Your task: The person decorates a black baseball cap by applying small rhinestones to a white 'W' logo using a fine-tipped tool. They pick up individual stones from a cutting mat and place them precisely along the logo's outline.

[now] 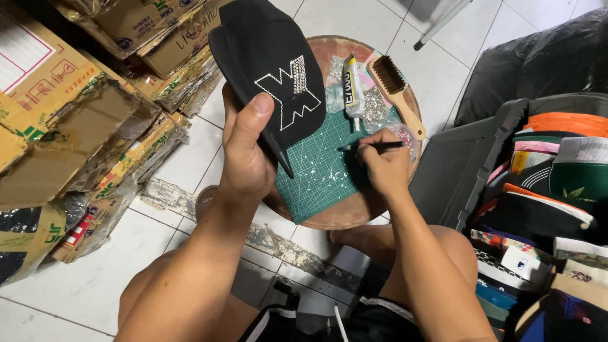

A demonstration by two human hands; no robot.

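2 hands busy: left hand (248,155) grips the black cap (269,63) above the green cutting mat (320,171), right hand (382,166) pinches a thin black pen tool (373,146) over the mat's scattered rhinestones (316,170). Best lift each stone with a light, steady tip.

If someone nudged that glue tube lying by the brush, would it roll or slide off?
The glue tube looks flattened, so it would probably slide rather than roll. It seems light, likely shifting easily. The wooden brush beside it might stop it going right.

Cardboard boxes (76,95), wooden brush (396,92), glue tube (352,88)
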